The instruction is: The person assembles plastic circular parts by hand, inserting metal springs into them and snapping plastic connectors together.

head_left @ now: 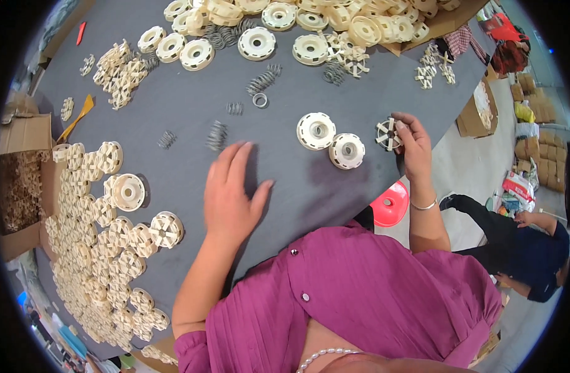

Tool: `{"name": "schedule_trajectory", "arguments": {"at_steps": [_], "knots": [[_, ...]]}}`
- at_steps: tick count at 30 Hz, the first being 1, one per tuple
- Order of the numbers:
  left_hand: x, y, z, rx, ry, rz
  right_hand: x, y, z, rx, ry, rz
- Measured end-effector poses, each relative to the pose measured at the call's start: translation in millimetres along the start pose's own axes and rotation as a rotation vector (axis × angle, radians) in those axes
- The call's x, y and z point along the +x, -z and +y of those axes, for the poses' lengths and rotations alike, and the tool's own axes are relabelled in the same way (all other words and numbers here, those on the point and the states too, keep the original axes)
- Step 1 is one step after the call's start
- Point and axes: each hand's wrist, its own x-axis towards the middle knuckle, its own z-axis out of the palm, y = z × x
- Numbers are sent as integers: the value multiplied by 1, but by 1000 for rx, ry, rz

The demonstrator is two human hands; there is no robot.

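My right hand [414, 146] pinches a cream plastic spoked disc [386, 138] by its edge, near the right side of the grey table. Just left of it, two round cream plastic housings [305, 132] lie face up, touching or nearly so, each with a metal coil spring [321, 130] in its centre hole. My left hand [226, 193] rests low over the table with its fingers stretched out and nothing visible in it. Its fingertips are closest to a grey coil spring [216, 135]; a few other springs [264, 79] lie farther off.
A mass of assembled cream pieces [86, 248] covers the table's left side. Along the far edge are loose housings [257, 43] and piles of spoked discs [120, 74]. Cardboard boxes [25, 133] flank the table. Beyond the right edge are a red stool [390, 204] and another person [515, 242].
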Motion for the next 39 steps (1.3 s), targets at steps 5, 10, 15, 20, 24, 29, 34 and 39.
{"name": "schedule_trajectory", "arguments": {"at_steps": [5,10,15,20,24,29,34,39], "knots": [[58,-49,32,-152,-99,-16,-9,15,-10,-926,730,41],[43,-46,20,-121,-71,-115,-11,34,-7,-668,308,-86],[-29,-2,12,-145,55,-145,-42,-1,-37,-305,278,-323],[-55,4,19,-183,136,-54,-84,-86,-44,-404,389,-667],[-62,-3,15,-210,167,9,-82,-92,-43,-329,389,-684],[-66,-8,8,-257,168,48,-81,-82,-40,-387,366,-725],[-66,-7,6,-228,122,38,-84,-88,-56,-399,337,-719],[-63,6,14,-304,143,32,-78,-87,-48,-431,405,-682]]}}
